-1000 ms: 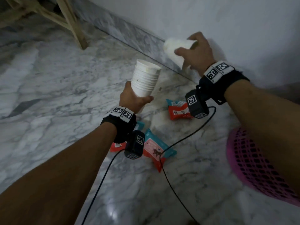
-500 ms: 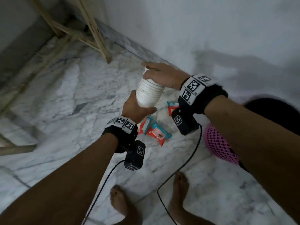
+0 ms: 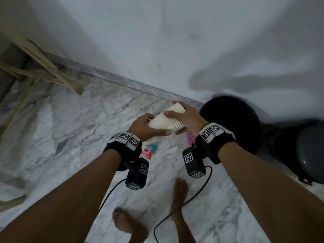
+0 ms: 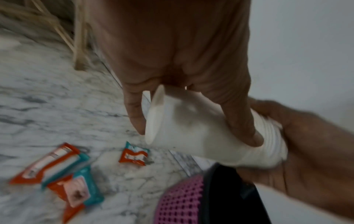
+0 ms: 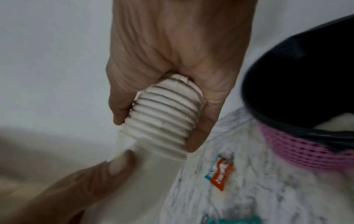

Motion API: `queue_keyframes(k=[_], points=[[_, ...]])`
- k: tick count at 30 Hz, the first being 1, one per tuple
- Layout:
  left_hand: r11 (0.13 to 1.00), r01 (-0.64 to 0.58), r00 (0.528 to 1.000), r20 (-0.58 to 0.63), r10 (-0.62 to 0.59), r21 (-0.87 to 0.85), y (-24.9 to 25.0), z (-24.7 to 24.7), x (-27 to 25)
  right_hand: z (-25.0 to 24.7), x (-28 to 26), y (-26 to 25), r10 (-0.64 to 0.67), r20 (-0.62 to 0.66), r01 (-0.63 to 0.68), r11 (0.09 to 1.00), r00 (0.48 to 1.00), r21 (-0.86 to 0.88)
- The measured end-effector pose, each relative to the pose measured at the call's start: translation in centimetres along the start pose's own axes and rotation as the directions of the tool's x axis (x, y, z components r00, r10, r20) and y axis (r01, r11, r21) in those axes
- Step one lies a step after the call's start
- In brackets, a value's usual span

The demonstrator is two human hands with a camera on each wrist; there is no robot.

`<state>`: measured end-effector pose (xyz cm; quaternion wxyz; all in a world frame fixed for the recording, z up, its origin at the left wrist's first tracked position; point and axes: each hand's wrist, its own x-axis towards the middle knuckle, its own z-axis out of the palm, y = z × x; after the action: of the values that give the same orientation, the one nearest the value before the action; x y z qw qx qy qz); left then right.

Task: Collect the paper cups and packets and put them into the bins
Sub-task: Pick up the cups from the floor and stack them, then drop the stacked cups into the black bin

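A stack of white paper cups (image 3: 165,121) lies sideways in the air between both hands. My left hand (image 3: 143,127) grips its narrow bottom end (image 4: 191,128). My right hand (image 3: 187,118) wraps round the ribbed rim end (image 5: 162,118). The stack hangs just left of a pink mesh bin (image 3: 191,137) lined with a black bag (image 3: 229,120). Orange and teal packets (image 3: 149,149) lie on the marble floor below the hands. The left wrist view shows three of these packets (image 4: 134,156) (image 4: 49,163) (image 4: 78,192).
A grey bin (image 3: 308,155) stands right of the black-lined one, against the white wall. A wooden frame (image 3: 52,74) leans at the back left. My bare feet (image 3: 126,223) and the wrist cables (image 3: 175,211) are on the floor in front.
My right hand has set its single cup onto the stack and now grips the stack too. The stack has tipped sideways and moved right, towards the black-lined bin. I have stood up higher.
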<state>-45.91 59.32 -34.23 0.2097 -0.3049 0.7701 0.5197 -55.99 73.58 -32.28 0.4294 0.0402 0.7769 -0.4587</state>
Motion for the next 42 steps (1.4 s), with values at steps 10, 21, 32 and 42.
queue_keyframes(k=[10,21,32,42], points=[[0.977,0.129,0.983,0.150,-0.103,-0.171,8.4,16.1,5.1,-16.4,-1.2,12.6,0.338,-0.241,-0.177,0.840,0.909,0.512],[0.987,0.085,0.995,0.062,-0.077,-0.139,12.3,24.5,8.1,-23.9,0.6,17.9,0.401,-0.368,-0.193,0.851,0.839,0.488],[0.989,0.112,0.981,-0.170,-0.095,0.094,1.0,11.6,8.4,-8.5,5.8,11.4,-0.060,-0.331,0.030,0.995,0.942,-0.095],[0.916,0.286,0.948,-0.222,-0.228,0.282,-22.0,4.7,14.0,13.0,17.0,19.1,-0.063,0.009,0.056,0.797,0.998,-0.602]])
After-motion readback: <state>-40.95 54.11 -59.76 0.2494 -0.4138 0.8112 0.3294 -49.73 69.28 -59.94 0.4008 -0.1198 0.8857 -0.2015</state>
